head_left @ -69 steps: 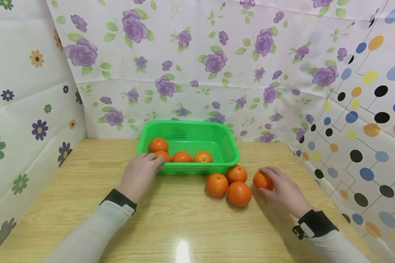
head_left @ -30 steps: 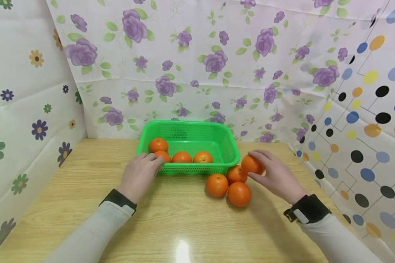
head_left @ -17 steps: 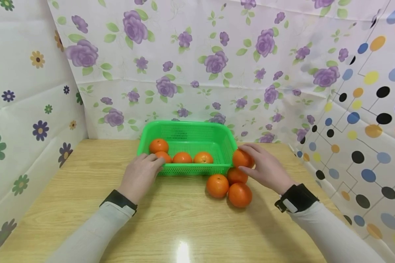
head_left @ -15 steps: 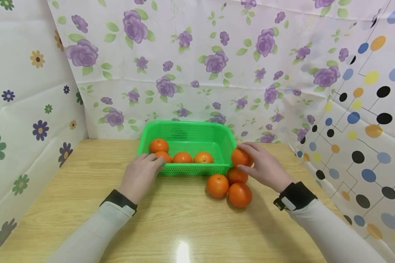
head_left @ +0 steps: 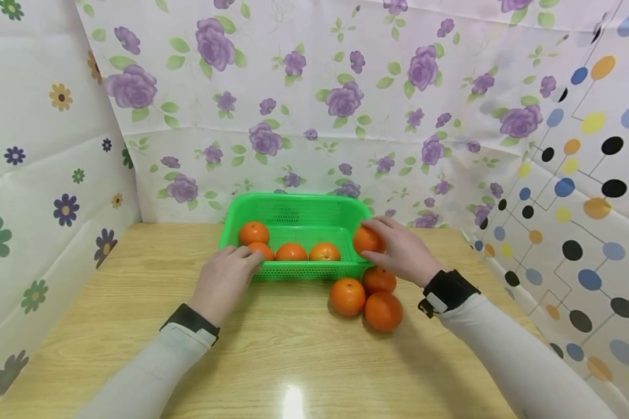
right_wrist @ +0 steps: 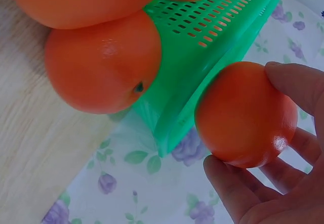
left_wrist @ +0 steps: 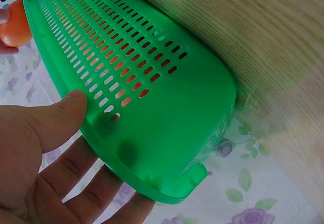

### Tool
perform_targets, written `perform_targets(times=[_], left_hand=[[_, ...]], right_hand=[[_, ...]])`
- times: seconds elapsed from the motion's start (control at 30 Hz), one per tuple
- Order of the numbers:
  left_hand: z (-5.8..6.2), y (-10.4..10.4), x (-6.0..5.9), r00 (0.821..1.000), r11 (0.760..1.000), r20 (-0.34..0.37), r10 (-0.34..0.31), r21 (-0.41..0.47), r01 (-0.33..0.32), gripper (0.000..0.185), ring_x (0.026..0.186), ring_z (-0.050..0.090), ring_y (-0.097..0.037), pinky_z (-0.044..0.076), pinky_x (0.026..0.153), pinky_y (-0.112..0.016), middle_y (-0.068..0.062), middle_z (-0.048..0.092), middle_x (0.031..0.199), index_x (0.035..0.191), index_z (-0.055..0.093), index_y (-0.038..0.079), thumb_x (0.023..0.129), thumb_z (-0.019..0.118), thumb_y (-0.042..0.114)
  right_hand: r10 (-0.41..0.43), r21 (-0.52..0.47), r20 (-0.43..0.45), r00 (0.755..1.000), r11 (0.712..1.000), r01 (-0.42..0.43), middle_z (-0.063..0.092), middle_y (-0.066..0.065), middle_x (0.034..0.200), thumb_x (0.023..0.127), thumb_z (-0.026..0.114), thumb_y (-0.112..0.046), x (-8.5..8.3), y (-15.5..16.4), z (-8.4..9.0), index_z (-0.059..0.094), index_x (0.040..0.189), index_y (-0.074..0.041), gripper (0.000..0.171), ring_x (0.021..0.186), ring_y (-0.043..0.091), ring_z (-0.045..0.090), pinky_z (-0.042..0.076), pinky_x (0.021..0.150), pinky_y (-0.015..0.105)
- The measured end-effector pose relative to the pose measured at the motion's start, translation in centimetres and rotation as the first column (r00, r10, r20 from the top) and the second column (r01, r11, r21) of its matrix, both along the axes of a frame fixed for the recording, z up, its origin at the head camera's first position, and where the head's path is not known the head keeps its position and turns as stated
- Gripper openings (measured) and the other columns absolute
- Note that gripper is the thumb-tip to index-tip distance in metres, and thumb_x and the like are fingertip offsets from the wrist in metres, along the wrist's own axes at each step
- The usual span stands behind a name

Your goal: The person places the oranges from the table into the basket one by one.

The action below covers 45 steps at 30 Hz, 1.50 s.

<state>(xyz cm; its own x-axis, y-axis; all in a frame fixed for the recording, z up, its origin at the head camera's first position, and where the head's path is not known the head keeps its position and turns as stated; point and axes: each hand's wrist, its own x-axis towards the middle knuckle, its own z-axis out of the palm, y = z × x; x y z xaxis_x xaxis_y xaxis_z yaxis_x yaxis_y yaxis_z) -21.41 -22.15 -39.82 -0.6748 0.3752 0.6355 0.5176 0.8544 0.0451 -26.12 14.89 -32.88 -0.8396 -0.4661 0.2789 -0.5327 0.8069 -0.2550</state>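
The orange [head_left: 367,240] in hand sits just right of centre in the head view, pinched between the thumb and fingers of the right hand [head_left: 402,251] and held above the right end of the green basket [head_left: 300,205], over its rim. Four oranges lie inside the basket: one at the back left [head_left: 254,233] and three in a row along the front wall [head_left: 291,252]. Three oranges [head_left: 367,295] rest on the wooden table [head_left: 272,349] below and right of the basket, touching one another. The left hand [head_left: 222,279] lies at the basket's front-left corner, fingers fairly straight against the wall. As a judgement, four fruits are loaded, a fifth is about to go in, and three remain to be moved. In the left wrist view, the basket wall [left_wrist: 142,92] fills the centre; the left hand [left_wrist: 45,153] occupies the lower left, thumb pressed on the perforated side and straight fingers under the rim, bracing rather than clasping. The carried orange [left_wrist: 15,24] shows at the upper left edge. In the right wrist view, the held orange [right_wrist: 245,113] is at right of centre, fingers curled round it, just beside the basket corner [right_wrist: 202,57] but not clearly touching it; table oranges [right_wrist: 101,62] fill the upper left.
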Motion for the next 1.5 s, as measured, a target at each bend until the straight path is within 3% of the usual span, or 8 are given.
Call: perform_targets(times=[0.27, 0.7, 1.13, 1.5], left_hand=[[0.2, 0.1, 0.0, 1.0, 1.0, -0.005, -0.01, 0.005, 0.01, 0.021, 0.078, 0.057, -0.028, 0.049, 0.064, -0.038, -0.003, 0.068, 0.091, 0.097, 0.069, 0.018, 0.083, 0.083, 0.012], [0.0, 0.1, 0.2, 1.0, 1.0, -0.007, -0.013, 0.014, 0.013, 0.02, 0.078, 0.057, -0.027, 0.05, 0.067, -0.039, -0.001, 0.068, 0.09, 0.097, 0.07, 0.018, 0.083, 0.083, 0.012], [-0.1, 0.0, 0.0, 1.0, 0.999, -0.014, -0.021, 0.026, 0.021, 0.022, 0.076, 0.055, -0.026, 0.049, 0.065, -0.038, 0.0, 0.067, 0.089, 0.097, 0.069, 0.018, 0.081, 0.084, 0.015], [-0.1, 0.1, -0.1, 1.0, 0.999, -0.006, -0.025, 0.025, 0.025, 0.024, 0.076, 0.056, -0.026, 0.049, 0.068, -0.037, -0.001, 0.068, 0.092, 0.096, 0.069, 0.016, 0.08, 0.085, 0.012]], right_hand=[[0.001, 0.015, -0.002, 1.0, 1.0, -0.001, 0.053, 0.013, 0.137, 0.09, 0.078, -0.032, -0.8, -1.0, 0.1, 0.054, 0.143, -0.013, 0.062, 0.107, 0.03, 0.06, 0.053, 0.089, 0.047], [-0.028, 0.073, 0.086, 0.996, 0.997, 0.022, 0.051, 0.014, 0.14, 0.089, 0.079, -0.028, -2.7, -2.4, -0.9, 0.051, 0.146, -0.011, 0.066, 0.111, 0.03, 0.058, 0.052, 0.091, 0.047], [0.0, 0.141, 0.124, 0.992, 0.99, -0.018, 0.053, 0.018, 0.137, 0.088, 0.079, -0.024, -3.9, -2.6, -1.3, 0.055, 0.142, -0.009, 0.06, 0.11, 0.032, 0.059, 0.051, 0.091, 0.048], [0.049, 0.253, 0.201, 0.978, 0.962, -0.1, 0.054, 0.018, 0.134, 0.091, 0.076, -0.018, -4.6, -3.4, -1.2, 0.057, 0.14, -0.011, 0.053, 0.105, 0.031, 0.061, 0.052, 0.091, 0.045]])
